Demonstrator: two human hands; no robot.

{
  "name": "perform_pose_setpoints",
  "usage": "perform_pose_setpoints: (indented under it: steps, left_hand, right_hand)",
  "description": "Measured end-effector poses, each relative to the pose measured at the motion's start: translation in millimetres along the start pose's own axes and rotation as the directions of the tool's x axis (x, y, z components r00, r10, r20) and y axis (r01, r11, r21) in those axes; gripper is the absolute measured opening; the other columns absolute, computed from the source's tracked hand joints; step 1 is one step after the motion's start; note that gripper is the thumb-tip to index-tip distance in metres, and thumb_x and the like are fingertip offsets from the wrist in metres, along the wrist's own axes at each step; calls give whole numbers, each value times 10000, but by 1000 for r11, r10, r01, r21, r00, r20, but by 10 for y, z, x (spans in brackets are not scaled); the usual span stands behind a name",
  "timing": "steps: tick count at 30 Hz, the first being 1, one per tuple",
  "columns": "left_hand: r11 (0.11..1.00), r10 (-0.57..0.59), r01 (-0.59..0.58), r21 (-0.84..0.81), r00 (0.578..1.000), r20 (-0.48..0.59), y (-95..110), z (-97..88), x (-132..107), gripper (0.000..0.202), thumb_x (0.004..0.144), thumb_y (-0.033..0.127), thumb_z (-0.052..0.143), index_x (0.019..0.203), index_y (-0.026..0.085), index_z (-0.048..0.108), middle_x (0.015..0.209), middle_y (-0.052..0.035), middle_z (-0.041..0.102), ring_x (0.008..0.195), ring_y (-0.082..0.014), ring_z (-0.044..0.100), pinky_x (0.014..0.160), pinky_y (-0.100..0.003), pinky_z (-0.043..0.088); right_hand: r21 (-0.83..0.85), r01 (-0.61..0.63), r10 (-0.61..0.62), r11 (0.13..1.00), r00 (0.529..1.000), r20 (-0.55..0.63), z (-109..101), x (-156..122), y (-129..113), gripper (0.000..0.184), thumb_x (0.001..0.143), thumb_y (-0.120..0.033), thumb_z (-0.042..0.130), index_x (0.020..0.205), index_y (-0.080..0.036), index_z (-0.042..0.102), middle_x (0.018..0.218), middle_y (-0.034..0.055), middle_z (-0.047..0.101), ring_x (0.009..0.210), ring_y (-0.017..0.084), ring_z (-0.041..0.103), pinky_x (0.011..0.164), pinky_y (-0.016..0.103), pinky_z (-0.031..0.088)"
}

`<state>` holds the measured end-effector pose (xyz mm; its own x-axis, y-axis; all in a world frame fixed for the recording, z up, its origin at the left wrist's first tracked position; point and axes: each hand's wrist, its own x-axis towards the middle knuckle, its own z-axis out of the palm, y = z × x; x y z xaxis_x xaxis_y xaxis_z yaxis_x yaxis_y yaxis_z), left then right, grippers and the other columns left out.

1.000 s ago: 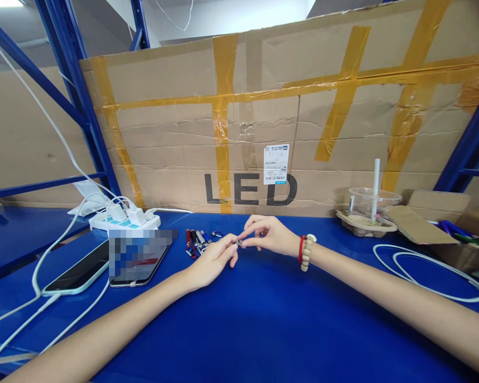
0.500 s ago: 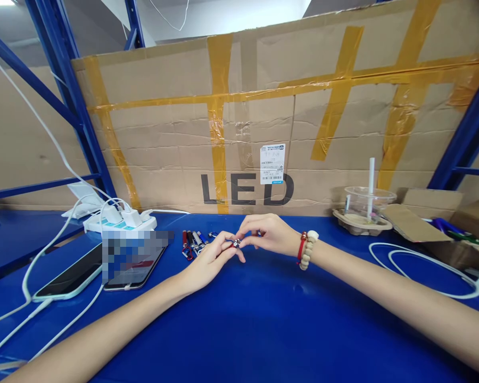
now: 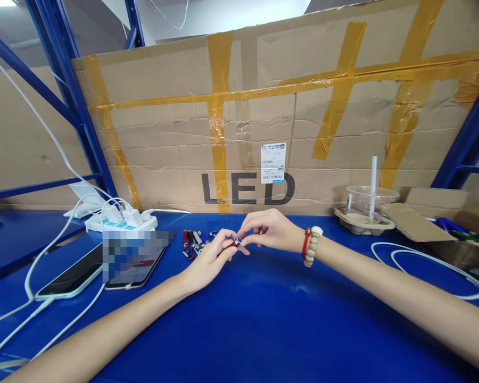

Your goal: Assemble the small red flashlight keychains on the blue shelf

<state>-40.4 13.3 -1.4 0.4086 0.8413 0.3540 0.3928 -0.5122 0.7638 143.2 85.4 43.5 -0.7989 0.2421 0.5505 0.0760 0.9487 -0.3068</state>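
Left hand (image 3: 207,266): closes thumb and fingers on the red part of a small, slim red cylinder with a shiny silver end (image 3: 236,243).
Right hand (image 3: 274,230): pinches at the silver end with bent thumb and forefinger; cannot tell how firmly. Shows a dark glint among the curled fingers, too small to name.
Cylinder, place: sits between both sets of fingertips, over the smooth, glossy blue tabletop (image 3: 263,324).
Cylinder, long axis: runs crosswise, from left thumb toward right fingertips, silver end facing right and tipped slightly up.
Nearer hand: neither; touches both, red part to the left, silver end to the right.
Right wrist: wears a thin red cord (image 3: 305,244) and a bracelet of round, pale beige beads (image 3: 312,251).
Loose pile: comprises slim glossy red, black, silver and blue cylinders with metal fittings (image 3: 196,238); lies just beyond the left hand, to its left.
Far left: holds a dark flat phone in a pale mint case (image 3: 72,275), a black-edged phone (image 3: 141,272) and a white plastic power strip (image 3: 117,227).
Behind: stands broad creased brown cardboard (image 3: 163,143), crossed by shiny amber tape (image 3: 217,127).
Far right: includes a clear plastic cup (image 3: 359,202) with a white straw (image 3: 373,183).
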Motion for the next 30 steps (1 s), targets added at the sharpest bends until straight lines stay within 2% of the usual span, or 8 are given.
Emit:
perform_pose_setpoints:
  steps: [2,7,11,16,20,25,30]
  left_hand:
    - [999,-4,4,43,1000,-1,6,0,-6,216,903,348,295,1038,185,339,984,-65,610,719,-111,479,742,-257,363]
    - [991,59,-56,120,998,-23,27,16,-37,215,903,299,296,1090,196,320,926,-30,624,964,-140,525,906,-283,313]
    - [979,74,-65,191,997,-39,29,43,-82,260,900,280,308,1145,201,276,919,-22,626,940,-139,550,876,-278,350]
    - [955,112,-92,281,992,-55,19,66,-122,267,893,229,304,1156,205,264,984,-40,614,942,-141,560,851,-273,378]
    - [942,85,-54,332,993,-80,-8,67,-124,293,893,251,294,1182,210,261,991,-46,617,935,-153,578,830,-279,408]
    - [910,-1,56,410,991,-131,16,60,-115,316,886,291,312,1197,239,289,1059,-31,609,964,-175,585,840,-306,430]
    - [870,-45,118,479,986,-162,54,40,-81,297,888,321,316,1178,257,326,1078,-20,598,973,-195,576,809,-326,445]
  right_hand:
    - [26,1,-1,1000,1000,14,17,-6,9,197,761,-324,601,834,-154,669,793,29,627,480,51,525,512,196,424]
    - [133,-25,24,991,1000,14,85,-15,31,213,752,-346,605,764,-144,674,745,26,614,465,58,524,495,205,435]
    - [194,-63,63,979,998,8,143,-23,2,252,737,-377,612,703,-134,670,700,16,586,451,54,518,484,203,425]
    - [113,-171,171,979,985,10,166,-26,-107,215,717,-365,639,677,-156,668,690,-5,592,468,45,518,493,185,380]
    - [71,-311,310,948,951,15,179,-10,-167,186,688,-347,663,637,-168,665,683,-14,606,474,44,518,492,178,361]
    - [209,-460,462,863,886,46,256,-7,-120,219,687,-367,641,691,-149,657,612,-4,622,443,64,536,475,182,386]
    - [349,-576,592,739,803,70,299,7,-107,323,630,-438,665,679,-119,657,539,9,590,400,71,506,357,168,353]
